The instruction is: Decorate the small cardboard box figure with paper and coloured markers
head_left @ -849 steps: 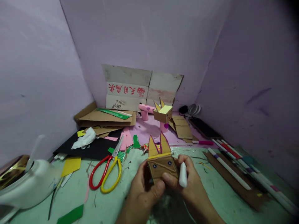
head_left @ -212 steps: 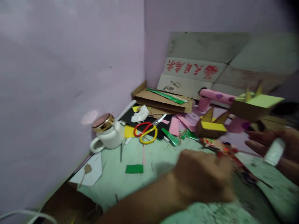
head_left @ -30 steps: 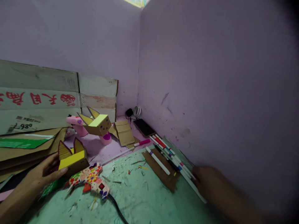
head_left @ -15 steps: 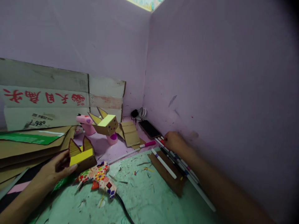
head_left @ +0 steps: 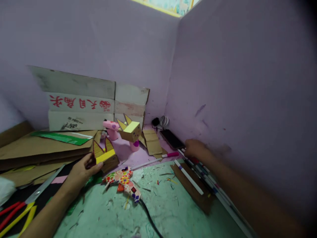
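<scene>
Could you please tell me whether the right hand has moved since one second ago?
Yes: the bare right hand has moved forward along the slim white markers, nearer the flat black rectangular phone.

One head-worn camera looks forward and down from above the near side of the surface [head_left: 178, 218], facing the far corner where the far wall [head_left: 99, 43] meets the right wall [head_left: 247, 82]. Its wide view sits close enough to take in the left hand [head_left: 81, 170] and right hand [head_left: 198, 150].
</scene>
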